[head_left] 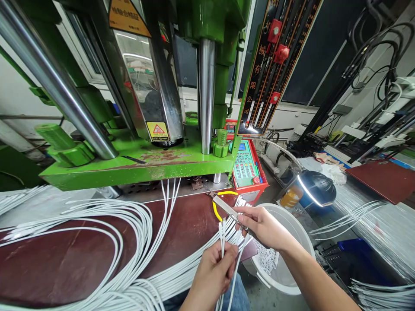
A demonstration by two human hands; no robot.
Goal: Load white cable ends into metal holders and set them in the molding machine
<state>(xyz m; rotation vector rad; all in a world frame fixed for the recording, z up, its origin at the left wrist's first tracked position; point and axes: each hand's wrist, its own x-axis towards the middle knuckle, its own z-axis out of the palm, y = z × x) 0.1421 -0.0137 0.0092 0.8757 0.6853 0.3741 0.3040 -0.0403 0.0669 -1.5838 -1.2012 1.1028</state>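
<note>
Clearly mid-batch in the head view: the left hand [212, 270] clenches a bunch of white cable ends [223, 235] upright, the right hand [261, 226] grasps a cutter [227, 207] at them. Many white cables [123, 242] lie on the worktop [65, 263]; trimmed scraps [267, 259] fill the white bucket [292, 216].

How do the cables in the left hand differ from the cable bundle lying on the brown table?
The cables in the left hand stand upright, few and gripped; the cable bundle lies flat, loose, in long curves across the brown table. Both are thin and white.
</note>
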